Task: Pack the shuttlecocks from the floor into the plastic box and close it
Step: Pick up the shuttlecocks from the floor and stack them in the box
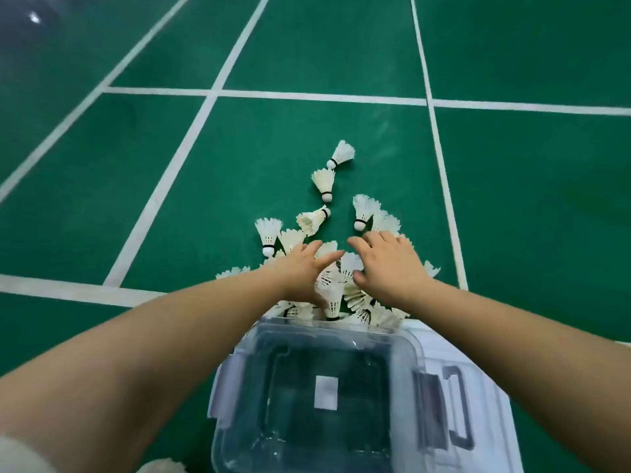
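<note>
**Two spread hands, one heap, one open box**

We see one green court floor crossed by white lines. At 6 o'clock in our view stands one clear plastic box. Its top is open, and it has two grey latches, one on each side wall. One lid lies flat just beside the box at its 3 o'clock. One heap of shuttlecocks sits just beyond the box's far wall at 12 o'clock, too tangled for us to count. Two hands lie over the heap, the left hand at its 9 o'clock and the right hand at its 3 o'clock. Both have their fingers spread apart and grip nothing. Five loose shuttlecocks lie beyond the heap, from 11 to 1 o'clock.
</note>
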`<move>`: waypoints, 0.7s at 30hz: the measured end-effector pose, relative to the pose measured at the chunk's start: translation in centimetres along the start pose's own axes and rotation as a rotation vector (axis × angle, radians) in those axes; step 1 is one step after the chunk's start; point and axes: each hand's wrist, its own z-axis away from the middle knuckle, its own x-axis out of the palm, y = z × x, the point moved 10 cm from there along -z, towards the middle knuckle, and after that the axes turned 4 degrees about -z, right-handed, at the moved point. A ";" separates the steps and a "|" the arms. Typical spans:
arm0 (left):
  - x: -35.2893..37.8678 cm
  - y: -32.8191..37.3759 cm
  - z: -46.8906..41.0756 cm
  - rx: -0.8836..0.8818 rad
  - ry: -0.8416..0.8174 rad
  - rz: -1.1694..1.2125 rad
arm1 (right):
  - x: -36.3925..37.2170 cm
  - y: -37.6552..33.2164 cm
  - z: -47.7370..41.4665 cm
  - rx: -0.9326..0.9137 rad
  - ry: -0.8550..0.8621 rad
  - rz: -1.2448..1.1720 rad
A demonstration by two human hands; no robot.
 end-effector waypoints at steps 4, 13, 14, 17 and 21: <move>3.3 -0.4 -1.4 -0.024 -0.102 -0.051 | 2.6 0.7 -0.5 0.054 -0.068 -0.022; 6.2 0.0 -3.8 -0.079 -0.238 -0.148 | 5.1 1.7 -1.2 0.096 -0.127 -0.081; 6.2 0.1 -3.8 -0.093 -0.244 -0.135 | 5.1 1.7 -1.2 0.097 -0.134 -0.085; 5.7 -0.2 -3.7 -0.141 -0.202 -0.081 | 5.4 2.0 -1.2 0.105 -0.153 -0.094; 5.1 0.2 -3.2 -0.145 -0.086 -0.156 | 5.4 2.3 -1.0 0.118 -0.160 -0.114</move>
